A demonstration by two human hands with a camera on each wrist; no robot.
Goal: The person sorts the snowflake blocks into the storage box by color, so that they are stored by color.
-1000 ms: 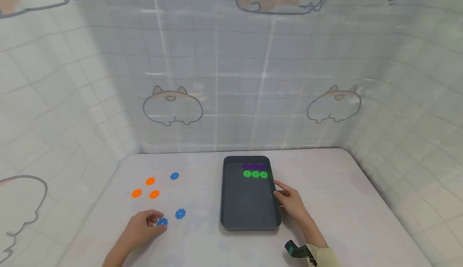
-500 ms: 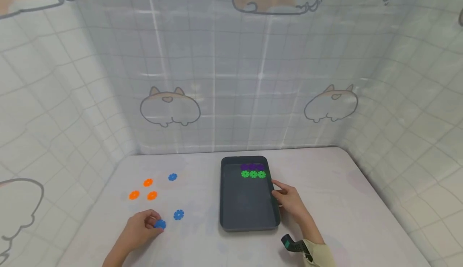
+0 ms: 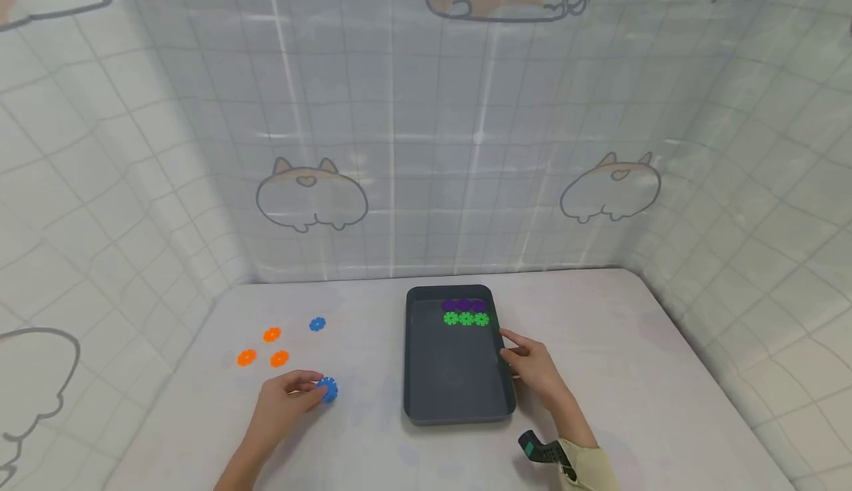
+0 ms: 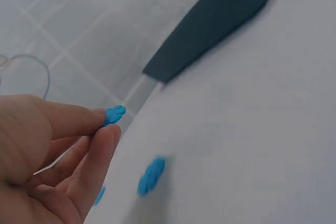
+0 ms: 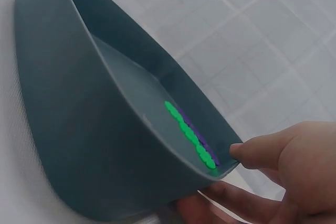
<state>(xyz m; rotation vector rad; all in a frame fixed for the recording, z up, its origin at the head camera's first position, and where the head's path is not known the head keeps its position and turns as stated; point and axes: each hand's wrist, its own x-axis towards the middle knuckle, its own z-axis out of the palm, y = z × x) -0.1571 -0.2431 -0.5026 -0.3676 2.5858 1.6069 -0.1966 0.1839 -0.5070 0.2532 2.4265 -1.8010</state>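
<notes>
My left hand (image 3: 282,406) pinches a blue notched disc (image 4: 115,114) between thumb and fingertip, raised above the table. Under it in the head view, a second blue disc (image 4: 151,176) lies on the table, mostly overlapped there. Farther back lies another blue disc (image 3: 317,324). My right hand (image 3: 535,369) grips the right wall of a dark grey tray (image 3: 459,423), thumb at the rim and fingers outside it. Inside the tray's far right corner, a row of three green discs (image 3: 466,319) sits in front of a row of purple discs (image 3: 464,305).
Three orange discs (image 3: 272,334) lie on the white tabletop (image 3: 373,469) at the left, beyond my left hand. Tile-patterned curtains (image 3: 426,143) enclose the table at the back and both sides. A dark strap device (image 3: 546,450) is on my right wrist.
My left hand has picked up the nearest blue disc and carried it right and slightly away from me, over the second one. The right hand and tray keep their place.
</notes>
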